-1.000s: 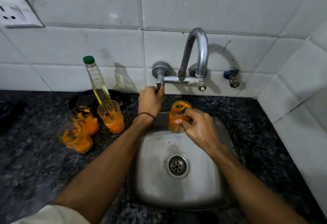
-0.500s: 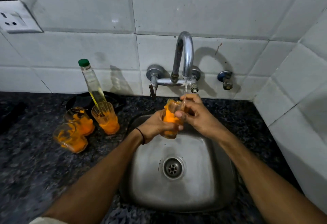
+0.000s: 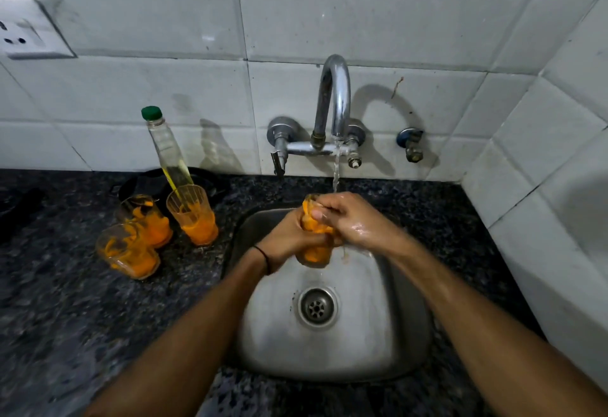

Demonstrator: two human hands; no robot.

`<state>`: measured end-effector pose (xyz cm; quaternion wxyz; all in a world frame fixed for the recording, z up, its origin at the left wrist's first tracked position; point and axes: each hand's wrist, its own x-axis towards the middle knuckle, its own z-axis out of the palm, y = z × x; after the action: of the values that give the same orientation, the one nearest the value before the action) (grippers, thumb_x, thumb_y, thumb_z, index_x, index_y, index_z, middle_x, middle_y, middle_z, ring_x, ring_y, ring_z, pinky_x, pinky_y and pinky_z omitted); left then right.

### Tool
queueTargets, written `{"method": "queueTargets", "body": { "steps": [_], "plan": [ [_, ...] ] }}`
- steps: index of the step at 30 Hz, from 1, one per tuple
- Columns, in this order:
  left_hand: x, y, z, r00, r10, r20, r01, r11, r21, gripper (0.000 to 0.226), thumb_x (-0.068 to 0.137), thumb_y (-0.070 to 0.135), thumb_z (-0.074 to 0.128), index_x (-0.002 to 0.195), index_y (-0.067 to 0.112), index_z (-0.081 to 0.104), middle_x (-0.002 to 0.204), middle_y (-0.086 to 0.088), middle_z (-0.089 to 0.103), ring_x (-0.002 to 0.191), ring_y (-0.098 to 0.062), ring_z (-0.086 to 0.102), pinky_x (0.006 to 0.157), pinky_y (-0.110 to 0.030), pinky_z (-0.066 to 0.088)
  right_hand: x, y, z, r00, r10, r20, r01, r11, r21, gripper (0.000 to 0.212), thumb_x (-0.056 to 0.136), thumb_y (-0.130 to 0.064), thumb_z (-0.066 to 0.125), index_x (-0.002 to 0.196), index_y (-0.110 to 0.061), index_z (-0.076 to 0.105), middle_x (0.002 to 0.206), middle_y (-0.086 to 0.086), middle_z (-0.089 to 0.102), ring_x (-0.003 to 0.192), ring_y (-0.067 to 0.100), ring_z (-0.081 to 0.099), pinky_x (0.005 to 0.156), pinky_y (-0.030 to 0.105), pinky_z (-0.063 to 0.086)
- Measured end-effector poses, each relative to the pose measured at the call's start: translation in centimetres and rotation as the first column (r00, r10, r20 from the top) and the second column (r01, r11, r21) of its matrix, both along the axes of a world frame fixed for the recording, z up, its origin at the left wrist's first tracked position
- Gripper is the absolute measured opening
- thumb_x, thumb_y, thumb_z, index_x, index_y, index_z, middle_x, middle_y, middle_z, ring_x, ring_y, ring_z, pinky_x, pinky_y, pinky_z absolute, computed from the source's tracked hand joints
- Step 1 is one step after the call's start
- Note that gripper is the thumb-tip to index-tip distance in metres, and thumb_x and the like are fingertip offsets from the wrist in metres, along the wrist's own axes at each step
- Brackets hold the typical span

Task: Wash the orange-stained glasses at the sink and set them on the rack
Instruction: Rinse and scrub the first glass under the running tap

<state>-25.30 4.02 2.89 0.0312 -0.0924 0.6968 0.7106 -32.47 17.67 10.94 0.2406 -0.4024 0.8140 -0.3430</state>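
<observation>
Green-capped bottle point(image 3: 166, 150) stands on dark counter point(image 3: 65, 318); socket point(image 3: 29, 33) on tiles point(image 3: 362, 5).

Orange smears, speckled black stone, grey steel

The held glass point(image 3: 316, 253) is clear with bright orange streaks, and the three glasses point(image 3: 148, 222) on the tabletop point(image 3: 65, 301) carry the same orange, thickest at their bottoms. The tabletop is black, flecked grey and white. The sink point(image 3: 378, 318) is dull silver-grey, the tap point(image 3: 335, 87) shiny chrome. The wall tiles point(image 3: 362, 5) are white with dark joints. The bottle point(image 3: 166, 150) is clear, its liquid pale yellow, its cap point(image 3: 151, 112) green. The wristband point(image 3: 263, 257) is black.
</observation>
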Motion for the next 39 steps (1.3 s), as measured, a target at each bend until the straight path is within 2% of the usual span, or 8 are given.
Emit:
{"method": "queueTargets", "body": {
  "steps": [4,10,16,24,27,33,36,39],
  "plan": [
    [0.6,-0.7,-0.1,0.996,-0.087,0.020,0.084,0.990,0.115,0.050,0.067,0.011,0.077,0.114,0.002,0.062,0.101,-0.013,0.070,0.095,-0.025,0.067,0.084,-0.035,0.056,-0.1,1.1,0.2,0.985,0.091,0.144,-0.100,0.993,0.056,0.021,0.101,-0.015,0.052,0.082,-0.016,0.060,0.082,0.003,0.061,0.082,0.017,0.060,0.085,0.039,0.053],
    [-0.7,2.6,-0.3,0.957,0.240,-0.161,-0.288,0.740,-0.608,0.047,0.075,0.027,0.078,0.114,0.022,0.053,0.104,0.003,0.068,0.098,-0.017,0.066,0.083,-0.036,0.055,1.8,-0.9,-1.6,0.974,-0.206,0.095,0.200,0.978,0.067,0.021,0.099,-0.031,0.057,0.081,-0.021,0.058,0.082,-0.001,0.062,0.081,0.016,0.061,0.078,0.036,0.051],
    [0.5,-0.4,-0.4,0.996,-0.090,0.009,0.089,0.995,0.036,0.050,0.068,0.010,0.082,0.113,0.009,0.062,0.094,-0.006,0.072,0.080,-0.015,0.069,0.070,-0.029,0.055,1.1,1.2,0.0,1.000,0.013,-0.003,-0.013,0.995,0.096,0.017,0.096,-0.015,0.060,0.080,-0.014,0.062,0.077,-0.004,0.063,0.076,0.009,0.059,0.075,0.029,0.048],
    [-0.6,2.3,-0.4,0.924,0.310,-0.226,-0.375,0.855,-0.358,0.033,0.071,0.016,0.081,0.094,0.025,0.059,0.088,0.007,0.068,0.083,-0.004,0.062,0.075,-0.027,0.051,2.4,-0.5,-2.4,0.909,-0.409,-0.083,0.401,0.911,-0.094,0.037,0.077,0.003,0.063,0.104,-0.021,0.071,0.092,-0.001,0.074,0.091,0.017,0.068,0.085,0.039,0.056],
    [-0.8,1.1,-0.2,0.945,0.241,-0.222,-0.292,0.927,-0.238,0.036,0.077,0.005,0.077,0.105,0.020,0.062,0.097,0.003,0.069,0.089,-0.007,0.066,0.082,-0.028,0.054,1.6,1.2,-3.1,0.920,-0.072,-0.385,0.056,0.997,-0.054,0.038,0.086,-0.005,0.067,0.116,-0.028,0.069,0.107,-0.003,0.074,0.104,0.017,0.067,0.100,0.043,0.050],
    [-0.6,1.0,-0.9,0.980,0.106,-0.168,-0.136,0.974,-0.180,0.061,0.066,-0.014,0.078,0.115,0.016,0.058,0.111,-0.008,0.070,0.099,-0.017,0.068,0.081,-0.036,0.060,-4.0,4.3,2.3,0.251,0.762,-0.597,-0.353,0.647,0.676,0.075,0.087,-0.008,0.063,0.152,-0.033,0.036,0.159,-0.010,0.033,0.153,0.012,0.016,0.118,0.051,-0.005],
    [-1.3,1.6,-1.2,0.952,0.213,-0.220,-0.254,0.950,-0.179,0.057,0.068,0.001,0.080,0.119,0.017,0.059,0.111,-0.007,0.068,0.100,-0.018,0.068,0.083,-0.038,0.059,-2.9,3.0,1.6,0.360,0.672,-0.648,-0.279,0.740,0.612,0.057,0.084,-0.007,0.062,0.136,-0.031,0.054,0.136,-0.006,0.062,0.136,0.014,0.047,0.120,0.049,0.000],
    [-1.7,2.2,-1.6,0.877,0.322,-0.357,-0.442,0.832,-0.334,0.051,0.067,0.029,0.072,0.115,0.015,0.063,0.110,-0.005,0.066,0.104,-0.020,0.064,0.094,-0.039,0.054,0.7,1.5,-0.5,0.824,0.253,-0.506,-0.117,0.951,0.285,0.040,0.085,-0.003,0.055,0.123,-0.016,0.058,0.112,0.006,0.069,0.108,0.024,0.062,0.110,0.039,0.033]
  ]
}}
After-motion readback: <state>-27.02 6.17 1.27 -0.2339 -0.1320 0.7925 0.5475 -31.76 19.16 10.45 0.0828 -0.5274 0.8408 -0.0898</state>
